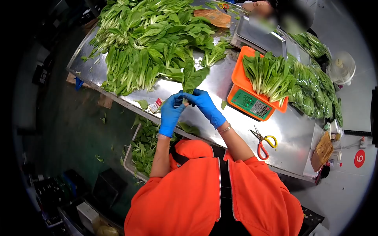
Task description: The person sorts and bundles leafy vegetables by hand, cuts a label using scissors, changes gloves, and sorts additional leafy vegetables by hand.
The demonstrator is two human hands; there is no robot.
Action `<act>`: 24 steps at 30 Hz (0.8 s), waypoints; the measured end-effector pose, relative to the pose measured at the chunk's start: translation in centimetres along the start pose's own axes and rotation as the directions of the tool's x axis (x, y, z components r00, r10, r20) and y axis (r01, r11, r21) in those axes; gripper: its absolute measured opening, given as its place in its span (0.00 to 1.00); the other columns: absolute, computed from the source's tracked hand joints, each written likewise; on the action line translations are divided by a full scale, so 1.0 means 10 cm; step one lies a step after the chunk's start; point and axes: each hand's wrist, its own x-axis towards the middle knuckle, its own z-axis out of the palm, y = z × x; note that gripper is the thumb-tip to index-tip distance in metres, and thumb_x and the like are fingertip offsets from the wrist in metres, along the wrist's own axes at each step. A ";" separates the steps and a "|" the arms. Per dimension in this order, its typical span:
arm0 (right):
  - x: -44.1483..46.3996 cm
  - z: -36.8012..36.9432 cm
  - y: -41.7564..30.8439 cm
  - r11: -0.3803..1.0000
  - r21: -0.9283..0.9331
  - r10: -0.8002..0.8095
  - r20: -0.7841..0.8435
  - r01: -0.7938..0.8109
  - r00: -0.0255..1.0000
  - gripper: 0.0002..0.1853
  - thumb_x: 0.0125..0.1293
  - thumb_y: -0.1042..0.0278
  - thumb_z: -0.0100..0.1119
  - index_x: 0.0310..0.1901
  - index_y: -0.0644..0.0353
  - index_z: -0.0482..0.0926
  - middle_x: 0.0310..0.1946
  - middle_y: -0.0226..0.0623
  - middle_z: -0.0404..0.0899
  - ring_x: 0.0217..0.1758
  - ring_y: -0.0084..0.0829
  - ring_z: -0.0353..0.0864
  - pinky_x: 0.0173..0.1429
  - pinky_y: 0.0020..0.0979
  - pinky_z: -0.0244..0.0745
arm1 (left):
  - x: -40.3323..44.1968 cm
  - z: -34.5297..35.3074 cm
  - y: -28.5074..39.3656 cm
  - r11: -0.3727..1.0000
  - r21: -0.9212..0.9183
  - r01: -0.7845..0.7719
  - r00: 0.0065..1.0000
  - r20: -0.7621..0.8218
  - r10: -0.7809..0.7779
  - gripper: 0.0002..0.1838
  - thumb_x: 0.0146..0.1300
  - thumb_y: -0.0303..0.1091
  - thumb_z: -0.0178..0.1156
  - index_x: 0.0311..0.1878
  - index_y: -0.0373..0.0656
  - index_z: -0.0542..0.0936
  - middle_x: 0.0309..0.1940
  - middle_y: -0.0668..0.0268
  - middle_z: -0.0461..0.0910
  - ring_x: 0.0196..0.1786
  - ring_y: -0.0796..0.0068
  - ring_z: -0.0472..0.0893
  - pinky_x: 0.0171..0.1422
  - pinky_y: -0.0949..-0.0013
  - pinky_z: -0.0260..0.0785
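Both my hands wear blue gloves and meet at the stem end of one bunch of leafy greens point(193, 78), held upright over the near edge of the metal table point(212, 122). My left hand point(171, 112) has its fingers closed around the base from the left. From the right, my right hand point(204, 105) pinches the same stems. Just beyond them spreads a large heap of leafy greens point(145, 39). To the right stands an orange digital scale point(252, 103) with more greens point(269, 74) on its tray.
Scissors point(263, 141) with red and yellow handles lie right of my hands. Bagged greens point(315, 88) line the table's right side. A crate of leaves point(143, 151) sits below the near edge. Another person's hand point(260, 8) shows at the far side, near a flat scale point(260, 35).
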 end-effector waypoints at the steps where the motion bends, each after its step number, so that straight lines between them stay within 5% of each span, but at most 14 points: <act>1: -0.03 -0.01 -0.04 0.999 0.046 -0.014 0.001 0.014 1.000 0.15 0.56 0.58 0.57 0.37 0.62 0.78 0.25 0.30 0.76 0.25 0.18 0.71 0.29 0.19 0.65 | -0.01 0.01 0.03 0.997 -0.064 0.045 0.999 0.005 -0.045 0.18 0.50 0.23 0.62 0.45 0.37 0.72 0.36 0.68 0.75 0.36 0.81 0.74 0.40 0.79 0.69; 11: -0.02 -0.05 0.02 0.978 0.203 -0.036 -0.070 0.050 0.997 0.14 0.57 0.65 0.57 0.42 0.63 0.76 0.27 0.29 0.76 0.25 0.17 0.70 0.30 0.18 0.65 | 0.01 0.08 -0.05 0.826 -0.516 0.228 0.969 0.036 -0.246 0.14 0.56 0.28 0.57 0.45 0.36 0.72 0.38 0.62 0.76 0.38 0.74 0.76 0.44 0.73 0.72; 16: -0.04 0.06 0.02 0.944 0.301 -0.073 -0.204 0.133 0.976 0.12 0.56 0.66 0.58 0.39 0.64 0.77 0.27 0.32 0.77 0.22 0.17 0.69 0.27 0.18 0.66 | 0.02 0.15 -0.03 0.794 -0.608 0.002 0.955 -0.235 -0.182 0.12 0.58 0.29 0.55 0.44 0.36 0.71 0.38 0.62 0.75 0.41 0.73 0.76 0.49 0.70 0.70; 18: -0.06 0.05 -0.07 0.888 0.378 -0.158 -0.286 0.263 0.945 0.12 0.56 0.67 0.58 0.39 0.65 0.76 0.27 0.32 0.77 0.21 0.17 0.69 0.26 0.18 0.65 | 0.10 0.01 -0.13 0.796 -0.599 -0.086 0.945 -0.303 -0.126 0.11 0.58 0.31 0.55 0.44 0.40 0.71 0.37 0.65 0.72 0.34 0.79 0.72 0.41 0.76 0.67; 20: -0.14 -0.13 -0.32 0.893 0.270 -0.220 -0.437 0.360 0.872 0.13 0.56 0.67 0.59 0.39 0.66 0.74 0.25 0.31 0.75 0.20 0.16 0.67 0.25 0.18 0.63 | 0.07 -0.33 -0.08 0.906 -0.405 -0.125 0.878 -0.471 -0.089 0.11 0.57 0.32 0.56 0.43 0.39 0.72 0.36 0.65 0.74 0.37 0.77 0.72 0.41 0.73 0.67; 22: -0.27 -0.48 -0.51 0.894 -0.043 -0.388 -0.569 0.445 0.725 0.12 0.56 0.71 0.58 0.41 0.66 0.74 0.27 0.31 0.75 0.22 0.17 0.68 0.26 0.19 0.63 | 0.00 -0.57 0.19 0.956 -0.197 -0.216 0.769 -0.637 0.043 0.11 0.58 0.30 0.54 0.43 0.36 0.72 0.36 0.63 0.75 0.37 0.77 0.73 0.41 0.74 0.67; 24: -0.44 -0.89 -0.69 0.779 -0.288 -0.573 -0.688 0.557 0.446 0.12 0.52 0.71 0.61 0.37 0.65 0.72 0.24 0.28 0.73 0.23 0.17 0.68 0.28 0.20 0.64 | -0.06 -1.10 0.07 0.990 -0.014 -0.142 0.709 -0.699 0.092 0.11 0.58 0.27 0.52 0.43 0.35 0.72 0.37 0.61 0.76 0.36 0.76 0.74 0.42 0.74 0.68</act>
